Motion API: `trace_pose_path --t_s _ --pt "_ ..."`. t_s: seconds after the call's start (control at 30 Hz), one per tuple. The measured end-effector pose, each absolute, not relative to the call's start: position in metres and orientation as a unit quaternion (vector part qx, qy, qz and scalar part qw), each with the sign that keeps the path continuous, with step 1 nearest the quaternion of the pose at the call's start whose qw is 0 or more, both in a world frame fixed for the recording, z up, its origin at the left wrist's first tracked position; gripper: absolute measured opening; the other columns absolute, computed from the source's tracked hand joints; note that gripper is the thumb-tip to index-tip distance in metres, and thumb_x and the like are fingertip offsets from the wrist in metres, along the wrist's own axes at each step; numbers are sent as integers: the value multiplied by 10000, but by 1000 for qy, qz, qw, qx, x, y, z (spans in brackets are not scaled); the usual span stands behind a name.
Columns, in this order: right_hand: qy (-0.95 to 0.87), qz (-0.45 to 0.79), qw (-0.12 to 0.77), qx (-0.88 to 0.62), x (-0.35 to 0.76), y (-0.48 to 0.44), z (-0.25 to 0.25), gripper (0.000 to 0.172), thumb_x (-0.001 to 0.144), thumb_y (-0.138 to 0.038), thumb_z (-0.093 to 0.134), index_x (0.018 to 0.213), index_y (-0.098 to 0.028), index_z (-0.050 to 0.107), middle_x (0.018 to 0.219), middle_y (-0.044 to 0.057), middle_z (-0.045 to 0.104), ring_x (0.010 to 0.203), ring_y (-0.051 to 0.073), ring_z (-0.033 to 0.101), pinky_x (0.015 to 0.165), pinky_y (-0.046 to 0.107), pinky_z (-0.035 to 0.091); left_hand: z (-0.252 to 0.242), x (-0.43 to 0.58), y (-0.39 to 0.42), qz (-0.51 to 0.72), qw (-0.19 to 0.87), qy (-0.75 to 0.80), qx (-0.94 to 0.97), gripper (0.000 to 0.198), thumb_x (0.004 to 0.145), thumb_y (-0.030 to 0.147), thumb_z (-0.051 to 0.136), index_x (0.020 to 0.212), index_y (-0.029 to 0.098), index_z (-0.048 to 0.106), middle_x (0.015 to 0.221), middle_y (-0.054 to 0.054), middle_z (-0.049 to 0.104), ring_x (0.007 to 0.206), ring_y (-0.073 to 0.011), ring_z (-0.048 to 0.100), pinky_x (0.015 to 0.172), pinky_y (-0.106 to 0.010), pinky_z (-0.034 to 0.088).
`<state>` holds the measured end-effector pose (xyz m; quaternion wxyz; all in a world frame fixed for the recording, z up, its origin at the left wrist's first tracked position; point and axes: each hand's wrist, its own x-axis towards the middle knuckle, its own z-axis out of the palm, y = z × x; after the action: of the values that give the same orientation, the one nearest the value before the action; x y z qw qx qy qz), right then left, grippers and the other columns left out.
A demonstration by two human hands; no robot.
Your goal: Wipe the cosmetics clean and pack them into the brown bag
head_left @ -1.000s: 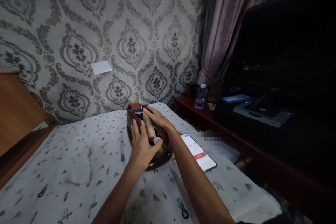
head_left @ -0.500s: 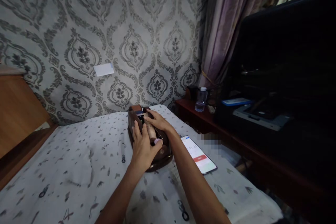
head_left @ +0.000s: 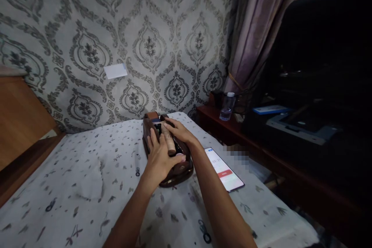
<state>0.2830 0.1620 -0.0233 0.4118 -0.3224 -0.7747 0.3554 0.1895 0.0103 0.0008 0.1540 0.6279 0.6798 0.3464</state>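
A brown, glossy bag (head_left: 180,170) lies on the bed with its top open. A tan cylinder (head_left: 168,141), like a roll or tube, lies lengthwise in the opening, its near end raised a little. My left hand (head_left: 159,159) rests over the left side of the bag, fingers spread at the rim and thumb stretched across beside a small pale pinkish thing (head_left: 180,156). From the right, my right hand (head_left: 180,131) reaches over the bag, its fingertips at the far end of the cylinder. The bag's inside is dark and mostly hidden.
Right of the bag, a phone (head_left: 225,172) with a lit screen lies on the patterned sheet (head_left: 116,186). A clear bottle (head_left: 227,107) stands on the dark red ledge (head_left: 206,112). A wooden headboard (head_left: 26,116) borders the left, the patterned wall the back.
The tan cylinder shows more and its near end stands higher in the bag's opening. My left thumb has shifted slightly to the right. The view has turned a little.
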Motion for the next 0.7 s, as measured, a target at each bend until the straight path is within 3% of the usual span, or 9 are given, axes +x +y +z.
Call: trace_pose_path --t_s 0.13,0.47,0.7 --pt "-769 365 411 -326 283 160 -22 533 883 -425 554 1347 -161 546 1419 111 524 1327 238 465 1144 406 307 -4 187 11 349 138 664 647 979 626 494 729 1424 94 328 1607 -219 5 1459 -390 -99 1174 -544 102" --pt "-775 353 409 -327 283 162 -24 544 865 -395 579 1345 -140 544 1408 127 532 1311 251 477 1124 410 333 6 185 5 284 196 684 642 1223 531 570 780 1507 117 199 1597 -173 -171 1427 -471 -117 1139 -609 180" --pt "-775 351 410 -328 284 162 -22 539 865 -432 580 1334 -169 561 1404 106 541 1313 251 478 1136 414 314 -7 184 5 315 122 668 663 849 773 437 601 1473 86 277 1609 -207 -47 1457 -409 -39 1165 -556 150"
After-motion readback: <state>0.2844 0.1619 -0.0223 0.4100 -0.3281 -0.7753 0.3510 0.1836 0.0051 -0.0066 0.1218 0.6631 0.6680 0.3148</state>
